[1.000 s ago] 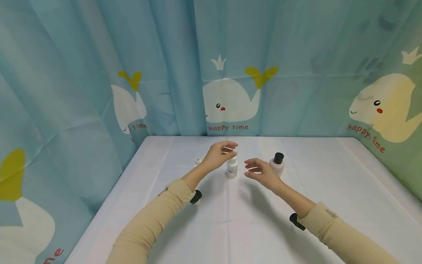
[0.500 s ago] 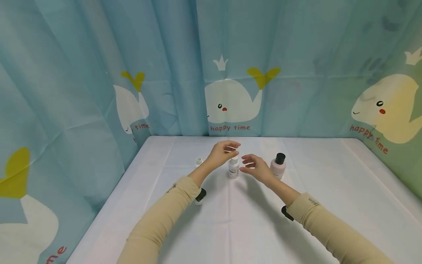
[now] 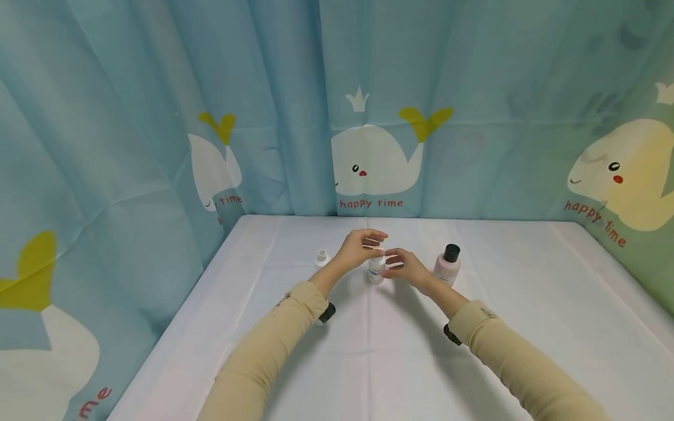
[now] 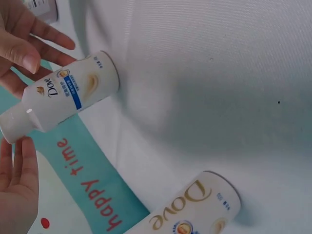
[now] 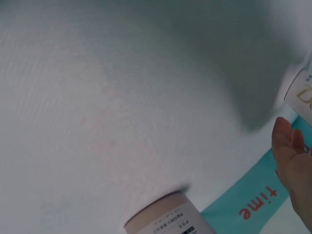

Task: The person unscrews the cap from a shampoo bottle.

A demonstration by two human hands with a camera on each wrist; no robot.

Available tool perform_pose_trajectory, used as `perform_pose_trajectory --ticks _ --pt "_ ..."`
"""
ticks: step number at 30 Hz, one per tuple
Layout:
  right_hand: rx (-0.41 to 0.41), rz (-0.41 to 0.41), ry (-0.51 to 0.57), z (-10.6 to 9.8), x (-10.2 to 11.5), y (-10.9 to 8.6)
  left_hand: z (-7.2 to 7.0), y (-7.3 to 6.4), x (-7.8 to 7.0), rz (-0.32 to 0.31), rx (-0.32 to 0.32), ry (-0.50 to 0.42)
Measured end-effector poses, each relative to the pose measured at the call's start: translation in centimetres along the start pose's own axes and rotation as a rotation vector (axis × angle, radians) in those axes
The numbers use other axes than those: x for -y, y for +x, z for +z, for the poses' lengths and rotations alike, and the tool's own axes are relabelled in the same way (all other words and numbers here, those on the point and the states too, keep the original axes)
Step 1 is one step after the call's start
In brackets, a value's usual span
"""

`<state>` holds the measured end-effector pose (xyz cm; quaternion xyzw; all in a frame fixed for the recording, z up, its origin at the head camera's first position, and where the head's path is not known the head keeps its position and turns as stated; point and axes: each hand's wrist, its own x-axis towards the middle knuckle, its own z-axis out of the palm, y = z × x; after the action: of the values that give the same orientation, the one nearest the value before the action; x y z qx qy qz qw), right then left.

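Note:
A small white Dove lotion bottle stands upright on the table between the two hands. My left hand is above it from the left, fingers and thumb loosely extended about its white cap. The left wrist view shows straight fingers beside the cap, apparently touching it. From the right, my right hand has its thumb and spread fingers beside the bottle's body; firm contact cannot be told. In the head view the hands partly hide the cap. The right wrist view catches only part of the right hand at its edge.
Another white Dove bottle with an uncapped-looking neck stands left, partly behind my left forearm. A pinkish bottle with a black cap stands just right of my right hand. A whale-print curtain borders the white table.
My right hand has moved left, up to the small Dove bottle. The left hand stays at its cap, slightly lower. The view has shifted a little.

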<state>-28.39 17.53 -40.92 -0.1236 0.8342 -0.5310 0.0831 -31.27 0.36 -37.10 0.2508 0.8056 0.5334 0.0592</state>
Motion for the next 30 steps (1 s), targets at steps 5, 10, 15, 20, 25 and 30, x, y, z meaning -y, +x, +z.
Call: perform_pose_trajectory --ticks 5,10,15,20,25,30 --pt "0.022 0.018 0.019 0.7 -0.3 0.5 -0.2 0.1 0.3 -0.039 0.01 0.0" --pt "0.016 0.025 -0.003 1.4 -0.3 0.8 -0.2 0.4 0.9 -0.069 0.029 0.004" --pt "-0.002 0.025 -0.004 1.7 -0.2 1.0 0.0 0.6 1.3 -0.065 0.032 0.008" --pt "-0.032 0.001 -0.053 1.8 -0.1 1.0 0.1 0.8 1.2 -0.079 0.049 0.007" --pt "-0.059 -0.026 -0.076 1.7 -0.2 1.3 0.1 1.1 0.9 -0.067 0.044 0.05" --pt "-0.055 -0.019 -0.071 1.9 0.0 1.6 -0.3 1.0 1.0 -0.08 0.032 0.084"
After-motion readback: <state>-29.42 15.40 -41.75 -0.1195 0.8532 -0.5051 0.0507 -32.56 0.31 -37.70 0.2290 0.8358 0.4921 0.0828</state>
